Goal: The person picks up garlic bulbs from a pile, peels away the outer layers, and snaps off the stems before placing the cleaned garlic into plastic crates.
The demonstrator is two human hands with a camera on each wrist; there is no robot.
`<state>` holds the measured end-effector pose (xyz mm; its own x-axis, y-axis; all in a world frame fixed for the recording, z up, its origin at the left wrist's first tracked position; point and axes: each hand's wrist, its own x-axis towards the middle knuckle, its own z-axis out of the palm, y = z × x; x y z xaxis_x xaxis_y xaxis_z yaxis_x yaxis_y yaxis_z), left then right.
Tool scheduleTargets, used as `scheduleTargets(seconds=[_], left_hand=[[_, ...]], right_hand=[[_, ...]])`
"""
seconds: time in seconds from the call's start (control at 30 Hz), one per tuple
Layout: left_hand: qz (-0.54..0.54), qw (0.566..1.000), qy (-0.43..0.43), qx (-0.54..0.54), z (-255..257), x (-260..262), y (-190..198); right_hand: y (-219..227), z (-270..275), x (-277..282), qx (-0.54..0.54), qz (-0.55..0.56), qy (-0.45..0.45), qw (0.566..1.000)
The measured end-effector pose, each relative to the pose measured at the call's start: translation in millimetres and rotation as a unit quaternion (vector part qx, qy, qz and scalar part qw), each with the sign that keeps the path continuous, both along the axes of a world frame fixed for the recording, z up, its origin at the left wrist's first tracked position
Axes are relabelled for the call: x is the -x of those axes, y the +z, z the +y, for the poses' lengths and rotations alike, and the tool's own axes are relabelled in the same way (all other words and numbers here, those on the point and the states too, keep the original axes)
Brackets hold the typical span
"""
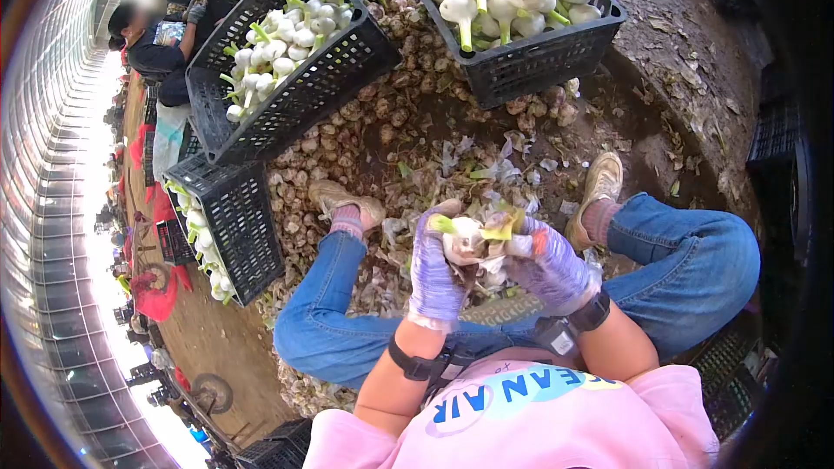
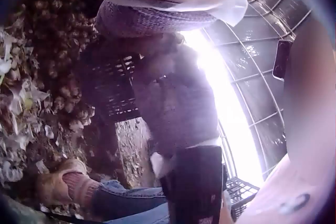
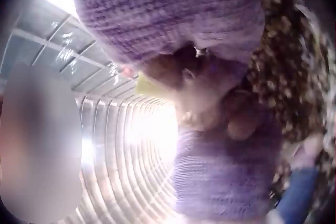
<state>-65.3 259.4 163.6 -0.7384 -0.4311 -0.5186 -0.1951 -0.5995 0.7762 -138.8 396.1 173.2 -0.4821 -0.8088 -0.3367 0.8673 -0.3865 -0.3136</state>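
Note:
In the head view, a white garlic bulb [image 1: 464, 241] with a short green stem is held up between both hands over the lap. My left hand [image 1: 434, 276], in a purple knitted glove, grips the bulb from its left side. My right hand [image 1: 554, 267], gloved alike, pinches yellowish, papery outer skin [image 1: 499, 227] at the bulb's right side. Both wrist views show the gloved hands close together; the bulb is mostly hidden there by dark blur, and a yellow-green bit of skin [image 3: 152, 88] shows in the right wrist view.
Black crates hold trimmed white garlic: one at the back right [image 1: 547, 65], one at the back left [image 1: 304, 78] and one on the left [image 1: 245, 230]. Unpeeled bulbs [image 1: 295, 200] and loose skins [image 1: 452, 161] cover the ground between the feet. Another person [image 1: 156, 48] sits at the far left.

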Motion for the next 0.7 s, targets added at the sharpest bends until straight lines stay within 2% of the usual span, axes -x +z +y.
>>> scheduleTargets(seconds=[0.1, 0.17, 0.2, 0.27, 0.3, 0.33, 0.37, 0.43, 0.5, 0.57, 0.63, 0.67, 0.7], left_hand=[[0.022, 0.999, -0.01, -0.041, -4.8, 1.0, 1.9], [0.072, 0.994, -0.078, -0.04, -7.0, 2.5, 10.9], [0.102, 0.991, -0.069, -0.051, -4.0, 2.4, 17.5], [0.078, 0.994, -0.07, -0.035, -3.7, -2.6, 19.2], [0.055, 0.996, -0.071, -0.018, -4.4, -5.0, 19.9], [0.054, 0.992, -0.08, -0.076, -10.0, -6.4, 22.3], [0.055, 0.992, -0.08, -0.076, -9.8, -5.4, 23.5], [0.097, 0.985, -0.036, -0.136, -8.0, -6.7, 27.9], [0.097, 0.989, -0.023, -0.109, -8.4, -5.9, 23.8], [0.089, 0.995, -0.045, 0.023, -6.5, -3.0, 23.2], [0.065, 0.995, -0.056, 0.06, -3.6, -3.3, 25.8], [0.064, 0.977, -0.062, 0.194, 0.2, -3.2, 21.1], [0.063, 0.941, -0.068, 0.324, 1.5, -4.1, 15.9]], right_hand=[[-25.3, -2.0, -0.1, 0.004, 0.03, -0.006, 1.0], [-23.9, -2.2, 2.5, 0.01, 0.019, -0.013, 1.0], [-23.7, -2.2, 2.1, -0.014, 0.049, -0.026, 0.998], [-11.5, -0.5, 2.8, -0.072, 0.095, -0.029, 0.992], [-9.2, -0.7, 3.1, -0.073, 0.094, -0.027, 0.993], [-8.0, -1.0, 3.9, -0.042, 0.047, -0.07, 0.996], [-7.7, -2.0, 5.8, -0.011, 0.0, -0.113, 0.994], [-12.6, 0.2, 16.4, 0.018, -0.003, -0.138, 0.99], [-7.8, 0.4, 23.0, -0.105, 0.03, -0.131, 0.985], [-12.1, -6.5, 12.8, -0.152, 0.194, -0.055, 0.968], [-14.0, -7.9, 3.6, -0.155, 0.178, -0.042, 0.971], [-18.1, -9.7, -0.9, -0.15, 0.243, -0.055, 0.957], [-20.0, -10.7, -4.9, -0.145, 0.308, -0.069, 0.938]])
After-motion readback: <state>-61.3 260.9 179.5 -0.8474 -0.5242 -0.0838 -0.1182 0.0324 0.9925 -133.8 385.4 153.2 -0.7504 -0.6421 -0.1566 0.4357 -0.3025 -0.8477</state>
